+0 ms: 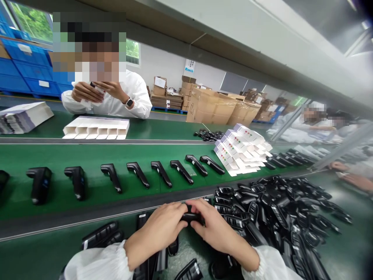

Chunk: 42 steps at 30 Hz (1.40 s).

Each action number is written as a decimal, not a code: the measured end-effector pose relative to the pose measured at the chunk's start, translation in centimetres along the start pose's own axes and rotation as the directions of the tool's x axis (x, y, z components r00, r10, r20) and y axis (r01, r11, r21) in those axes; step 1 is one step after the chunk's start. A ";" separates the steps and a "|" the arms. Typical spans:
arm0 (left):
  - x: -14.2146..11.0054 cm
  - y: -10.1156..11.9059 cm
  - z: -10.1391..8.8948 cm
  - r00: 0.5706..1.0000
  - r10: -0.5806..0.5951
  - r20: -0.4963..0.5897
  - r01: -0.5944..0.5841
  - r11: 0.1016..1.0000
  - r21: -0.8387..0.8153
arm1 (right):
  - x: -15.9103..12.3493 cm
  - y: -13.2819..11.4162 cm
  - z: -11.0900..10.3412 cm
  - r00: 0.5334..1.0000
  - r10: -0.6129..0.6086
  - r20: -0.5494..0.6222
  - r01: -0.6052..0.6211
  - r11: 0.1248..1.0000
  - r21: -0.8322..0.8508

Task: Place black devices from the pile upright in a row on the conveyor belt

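Observation:
In the lower middle of the head view, my left hand [168,221] and my right hand [210,225] are closed around one black plastic part [190,216]. Fingers and thumbs of both cover its ends, so its full shape is hidden. To the right of my right hand lies a big heap of black plastic housings [279,210], some with slotted faces. A few more black housings [100,234] rest on the green bench beside and under my left forearm. Between my arms, another slotted housing [189,270] lies near the bottom edge.
Beyond my hands, a green conveyor belt [93,149] carries a row of several black angled handheld devices [161,173]. White boxes [241,149] are stacked at its right. Across it, a person in white [134,91] holds something small near open white cartons [96,127]. A shelf [204,23] hangs overhead.

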<state>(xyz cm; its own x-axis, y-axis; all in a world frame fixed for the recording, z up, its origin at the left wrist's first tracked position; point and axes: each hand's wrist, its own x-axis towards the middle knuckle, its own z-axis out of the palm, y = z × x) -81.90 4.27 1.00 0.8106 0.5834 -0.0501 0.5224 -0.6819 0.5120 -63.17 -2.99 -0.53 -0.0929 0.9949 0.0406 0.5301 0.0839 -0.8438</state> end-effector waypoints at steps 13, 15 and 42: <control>-1.5 2.2 -3.6 0.988 -0.153 -0.035 0.156 0.984 0.082 | 5.0 -0.1 -1.3 0.939 0.211 -0.273 -0.023 0.827 0.562; -2.0 2.6 -4.0 0.980 -0.179 0.082 0.159 0.965 0.207 | 7.2 2.5 -3.1 0.929 0.158 -0.336 -0.078 0.968 0.240; -0.4 0.0 -3.0 0.971 -0.227 -0.075 0.172 0.881 -0.440 | 6.6 -0.1 -1.6 0.996 -0.016 -0.088 0.045 0.940 0.339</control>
<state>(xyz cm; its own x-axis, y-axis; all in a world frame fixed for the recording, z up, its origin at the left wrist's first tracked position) -83.02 5.39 3.57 0.6490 0.7541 -0.1008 0.4835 -0.3065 0.8199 -62.52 3.67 0.69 -0.0271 0.9946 0.1005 0.2082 0.1040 -0.9725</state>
